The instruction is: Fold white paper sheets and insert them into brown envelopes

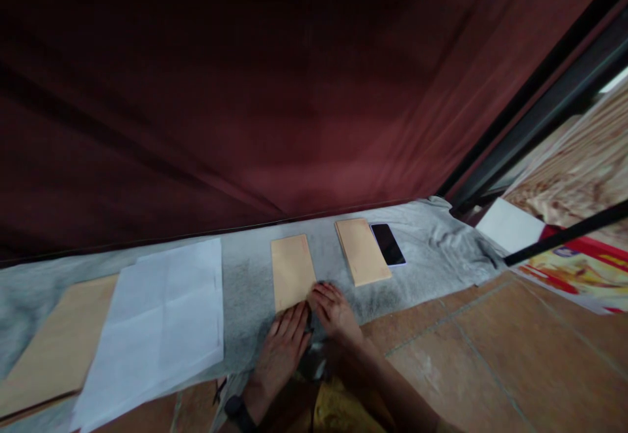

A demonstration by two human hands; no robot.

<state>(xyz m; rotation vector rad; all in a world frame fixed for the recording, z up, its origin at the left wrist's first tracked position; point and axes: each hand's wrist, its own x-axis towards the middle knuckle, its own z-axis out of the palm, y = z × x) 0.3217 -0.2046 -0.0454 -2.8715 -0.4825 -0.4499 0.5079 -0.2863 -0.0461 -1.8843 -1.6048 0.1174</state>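
One flat, oblong tan envelope (293,268) bears faint reddish marking.

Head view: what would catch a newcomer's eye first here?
Dark red fabric fills most of the upper picture. Below it, on the grey cloth, the left hand and right hand are at a tan envelope's near end. Broad white sheets stand out to the left.
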